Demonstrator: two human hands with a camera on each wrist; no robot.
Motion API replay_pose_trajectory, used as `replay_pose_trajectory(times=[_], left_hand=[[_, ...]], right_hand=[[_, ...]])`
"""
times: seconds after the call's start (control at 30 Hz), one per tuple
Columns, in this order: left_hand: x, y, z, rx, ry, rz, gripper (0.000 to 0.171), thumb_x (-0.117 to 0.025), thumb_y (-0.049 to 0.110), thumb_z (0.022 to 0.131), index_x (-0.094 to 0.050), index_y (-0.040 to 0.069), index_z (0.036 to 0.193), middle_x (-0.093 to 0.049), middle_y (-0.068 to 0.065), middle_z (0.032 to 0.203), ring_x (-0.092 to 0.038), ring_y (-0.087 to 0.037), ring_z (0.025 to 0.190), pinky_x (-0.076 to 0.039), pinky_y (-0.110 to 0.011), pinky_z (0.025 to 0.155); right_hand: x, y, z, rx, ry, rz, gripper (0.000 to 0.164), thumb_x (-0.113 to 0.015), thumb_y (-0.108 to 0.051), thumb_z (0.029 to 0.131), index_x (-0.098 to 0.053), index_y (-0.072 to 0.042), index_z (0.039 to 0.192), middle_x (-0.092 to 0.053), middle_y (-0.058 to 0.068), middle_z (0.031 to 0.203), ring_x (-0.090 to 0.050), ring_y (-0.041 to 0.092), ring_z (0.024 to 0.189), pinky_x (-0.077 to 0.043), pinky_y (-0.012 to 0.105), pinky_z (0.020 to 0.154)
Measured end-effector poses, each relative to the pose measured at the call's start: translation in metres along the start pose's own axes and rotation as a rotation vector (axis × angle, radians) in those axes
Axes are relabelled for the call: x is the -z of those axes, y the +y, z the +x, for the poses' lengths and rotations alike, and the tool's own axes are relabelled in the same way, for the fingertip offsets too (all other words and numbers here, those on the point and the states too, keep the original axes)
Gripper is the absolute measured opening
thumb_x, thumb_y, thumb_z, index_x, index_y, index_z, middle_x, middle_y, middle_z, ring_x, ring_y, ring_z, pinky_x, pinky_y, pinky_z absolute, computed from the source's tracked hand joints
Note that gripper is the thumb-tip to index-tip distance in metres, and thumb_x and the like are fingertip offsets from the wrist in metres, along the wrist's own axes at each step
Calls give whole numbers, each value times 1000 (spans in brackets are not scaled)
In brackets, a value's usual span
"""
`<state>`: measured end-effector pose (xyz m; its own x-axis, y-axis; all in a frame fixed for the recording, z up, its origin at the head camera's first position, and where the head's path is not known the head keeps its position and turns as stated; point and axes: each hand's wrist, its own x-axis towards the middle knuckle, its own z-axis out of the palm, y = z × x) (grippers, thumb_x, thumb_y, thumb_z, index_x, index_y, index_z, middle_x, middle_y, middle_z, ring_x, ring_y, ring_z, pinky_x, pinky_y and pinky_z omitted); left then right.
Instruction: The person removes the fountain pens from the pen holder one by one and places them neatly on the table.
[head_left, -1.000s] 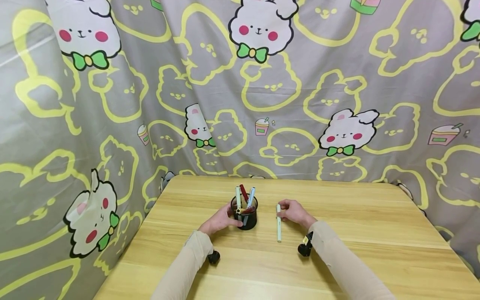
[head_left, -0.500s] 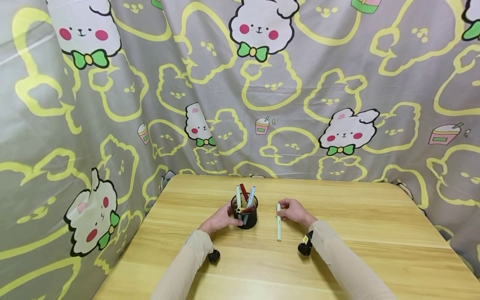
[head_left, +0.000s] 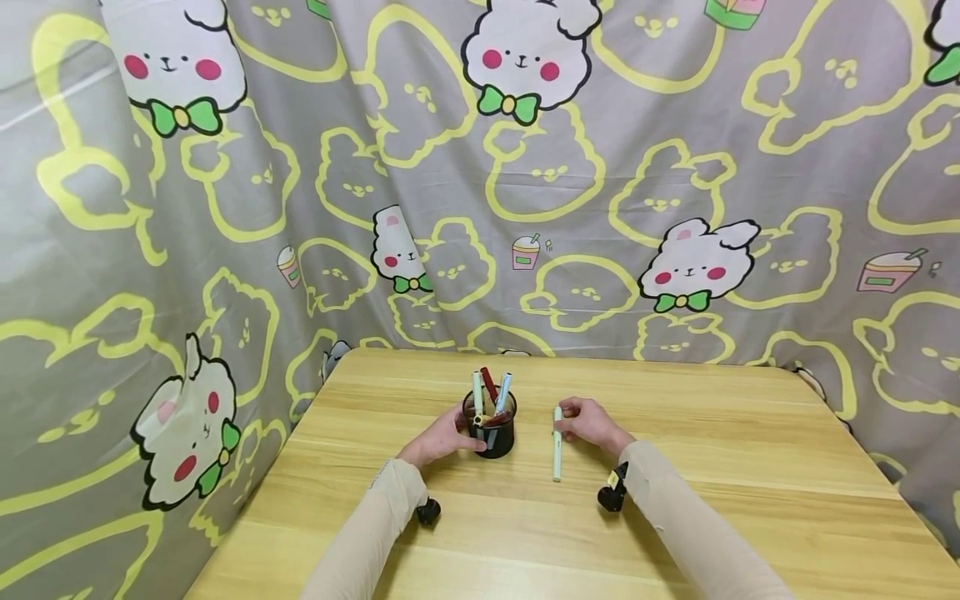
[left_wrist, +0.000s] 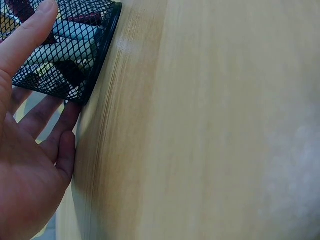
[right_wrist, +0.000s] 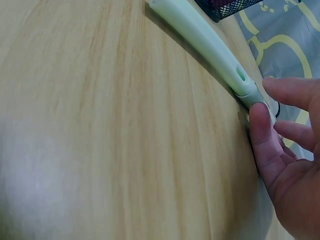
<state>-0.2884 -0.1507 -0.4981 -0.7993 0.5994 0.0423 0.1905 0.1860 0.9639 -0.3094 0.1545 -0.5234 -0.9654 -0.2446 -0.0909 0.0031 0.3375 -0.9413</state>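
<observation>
A black mesh pen holder [head_left: 503, 439] stands upright on the wooden table. My left hand [head_left: 438, 438] grips its side, the thumb at the near face and the fingers behind it, as the left wrist view shows of the mesh cup [left_wrist: 107, 47]. Several pens stick out of the holder, among them a pale green pen [head_left: 477, 392], a dark red pen [head_left: 489, 383] and a light blue pen [head_left: 504, 390]. To the right, a mint-green pen [head_left: 557, 463] lies on the tabletop, pointing toward me. My right hand [head_left: 592, 426] pinches its far end between thumb and fingers.
The light wood table [head_left: 712, 492] extends past both hands on all sides. A grey curtain [head_left: 585, 192] with cartoon rabbits hangs behind the table and along its left. Each wrist carries a small black camera, such as the right wrist's camera [head_left: 611, 498].
</observation>
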Motion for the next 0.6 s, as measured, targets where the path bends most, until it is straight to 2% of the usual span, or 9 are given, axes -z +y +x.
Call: replay_pose_trajectory(times=[0.13, 0.3, 0.5, 0.6], left_hand=[[1, -14, 4, -8, 17, -3, 81, -72, -8, 77, -30, 4, 146, -44, -13, 141, -45, -27, 125, -32, -45, 103], [0, -21, 6, -6, 36, 16, 81, -73, -4, 78, -32, 8, 146, -46, -8, 140, -46, -24, 124, -33, -43, 103], [-1, -11, 3, -17, 27, 13, 79, -72, -5, 78, -33, 5, 145, -48, -10, 138, -48, -23, 121, -34, -42, 101], [-2, -1, 0, -14, 13, 11, 78, -71, -8, 78, -32, 1, 145, -47, -13, 138, -47, -26, 122, -34, -44, 101]], right_hand=[[4, -2, -2, 8, 17, -13, 50, -67, 0, 84, -46, 16, 127, -54, 17, 99, -60, 20, 70, -53, 33, 63], [9, -12, -7, 88, 31, -75, 44, -65, 0, 85, -50, 13, 124, -55, 14, 95, -59, 20, 67, -51, 31, 60], [7, -31, -18, 290, -40, -192, 31, -67, -4, 86, -61, 9, 113, -62, 7, 88, -57, 16, 72, -48, 24, 61], [2, -53, -32, 372, -74, -229, 24, -68, -3, 86, -65, 6, 108, -64, 9, 88, -58, 19, 75, -48, 24, 63]])
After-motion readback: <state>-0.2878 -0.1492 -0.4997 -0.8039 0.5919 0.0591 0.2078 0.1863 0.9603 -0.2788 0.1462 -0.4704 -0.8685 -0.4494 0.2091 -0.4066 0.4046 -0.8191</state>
